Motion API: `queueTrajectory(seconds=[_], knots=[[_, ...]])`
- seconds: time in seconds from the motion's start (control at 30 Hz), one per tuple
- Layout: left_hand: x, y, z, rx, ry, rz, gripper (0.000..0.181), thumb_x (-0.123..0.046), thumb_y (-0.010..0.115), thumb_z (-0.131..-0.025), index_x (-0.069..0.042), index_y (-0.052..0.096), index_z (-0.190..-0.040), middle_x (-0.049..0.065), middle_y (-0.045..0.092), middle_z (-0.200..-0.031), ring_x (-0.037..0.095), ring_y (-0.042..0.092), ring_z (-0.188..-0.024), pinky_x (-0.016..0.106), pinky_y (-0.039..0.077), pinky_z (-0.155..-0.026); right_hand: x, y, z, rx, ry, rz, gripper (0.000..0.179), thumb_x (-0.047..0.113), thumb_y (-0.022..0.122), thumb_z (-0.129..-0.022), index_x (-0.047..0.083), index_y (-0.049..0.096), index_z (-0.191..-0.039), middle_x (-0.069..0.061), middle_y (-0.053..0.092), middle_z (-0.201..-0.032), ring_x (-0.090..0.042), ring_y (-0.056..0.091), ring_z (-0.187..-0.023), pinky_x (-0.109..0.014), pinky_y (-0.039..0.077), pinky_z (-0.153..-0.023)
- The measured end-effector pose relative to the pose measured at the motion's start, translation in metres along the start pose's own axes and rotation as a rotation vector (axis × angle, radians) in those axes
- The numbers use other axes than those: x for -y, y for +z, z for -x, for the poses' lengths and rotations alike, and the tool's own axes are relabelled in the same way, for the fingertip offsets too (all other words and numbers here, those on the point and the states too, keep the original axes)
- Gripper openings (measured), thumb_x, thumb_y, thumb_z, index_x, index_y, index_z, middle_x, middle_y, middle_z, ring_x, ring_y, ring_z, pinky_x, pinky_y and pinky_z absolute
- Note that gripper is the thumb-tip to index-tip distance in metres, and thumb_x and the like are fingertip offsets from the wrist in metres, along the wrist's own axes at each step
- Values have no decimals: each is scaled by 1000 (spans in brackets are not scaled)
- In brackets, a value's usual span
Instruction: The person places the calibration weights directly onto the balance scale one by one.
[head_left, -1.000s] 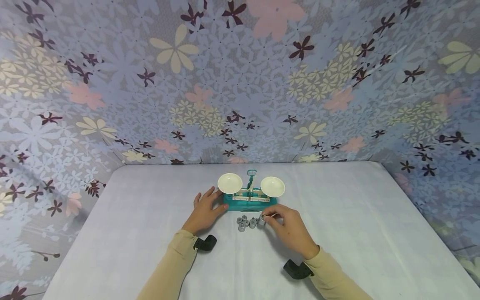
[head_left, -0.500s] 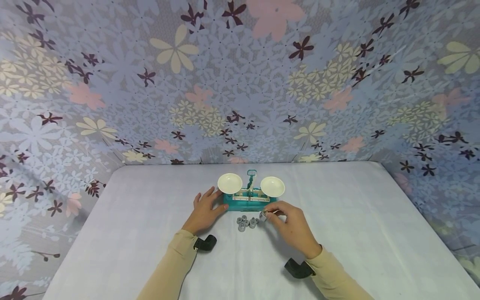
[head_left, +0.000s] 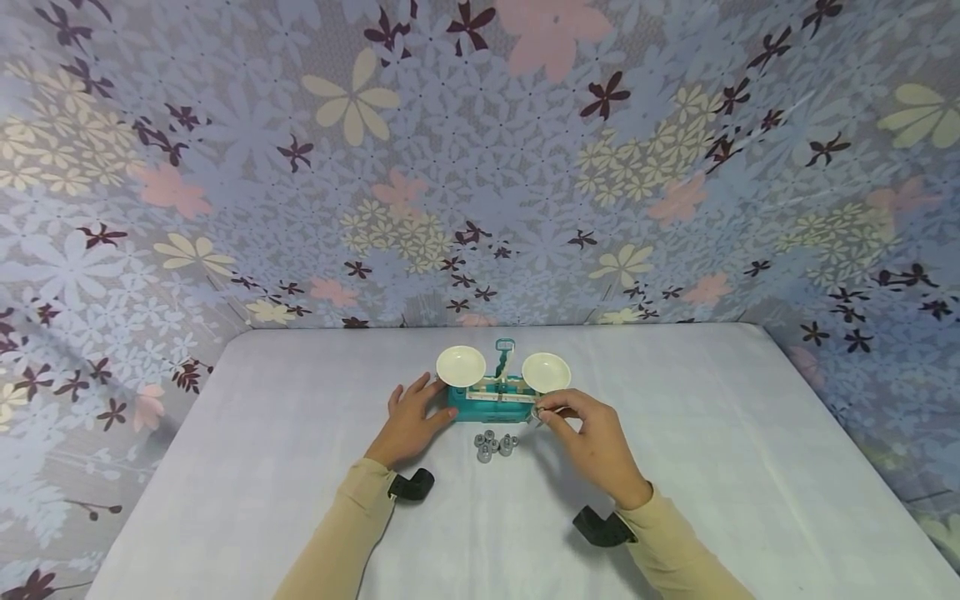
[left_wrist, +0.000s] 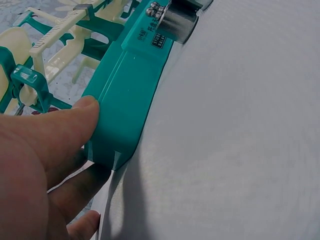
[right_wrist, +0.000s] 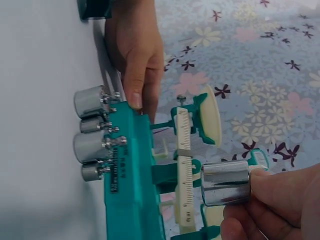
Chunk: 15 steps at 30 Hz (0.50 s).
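Note:
A green balance scale (head_left: 491, 411) with two white pans stands on the table. My left hand (head_left: 411, 423) grips the left end of its base; in the left wrist view the thumb (left_wrist: 86, 112) lies on the base's edge and the fingers reach around the end. My right hand (head_left: 592, 437) pinches a shiny cylindrical weight (right_wrist: 226, 184) by its top, up in front of the ruled beam (right_wrist: 184, 165) and near the right pan (head_left: 547, 372). The left pan (head_left: 461, 367) holds nothing. Several smaller metal weights (head_left: 484, 452) stand grouped in front of the base.
A white cloth (head_left: 480, 533) covers the table. Its far edge meets a flower-patterned backdrop (head_left: 480, 167), which also rises on both sides. Black wrist cameras (head_left: 602, 527) are strapped over the tan sleeves.
My right hand has lifted the large weight from beside the smaller ones and moved it up and right toward the right pan. The left hand stays in place.

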<state>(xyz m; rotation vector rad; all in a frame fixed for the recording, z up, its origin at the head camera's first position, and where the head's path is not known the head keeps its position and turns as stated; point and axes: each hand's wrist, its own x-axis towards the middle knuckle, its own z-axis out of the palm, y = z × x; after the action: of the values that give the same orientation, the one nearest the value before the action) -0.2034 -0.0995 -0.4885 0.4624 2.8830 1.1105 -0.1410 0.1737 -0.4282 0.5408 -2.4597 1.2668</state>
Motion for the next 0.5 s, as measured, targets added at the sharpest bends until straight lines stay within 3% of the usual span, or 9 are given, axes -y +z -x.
queueTrajectory(seconds=[0.3,0.5], knots=[[-3,-2,2,9,10,20,59,-38,59,-89,-8,44,-138,10,44,-140,28,23,-138,54,-1,-110,4,-5,-8,-46,-2,33,14,14,66,-87,15,66,-101,10,65,-93,-6,62,-84,-27,52,-72],[-2,-2,2,3,19,21,59,-38,59,-89,-8,44,-138,9,44,-140,28,23,-138,54,-1,-110,6,-7,-18,-96,-55,52,13,12,65,-87,12,66,-100,6,66,-96,-9,62,-85,-25,51,-73]])
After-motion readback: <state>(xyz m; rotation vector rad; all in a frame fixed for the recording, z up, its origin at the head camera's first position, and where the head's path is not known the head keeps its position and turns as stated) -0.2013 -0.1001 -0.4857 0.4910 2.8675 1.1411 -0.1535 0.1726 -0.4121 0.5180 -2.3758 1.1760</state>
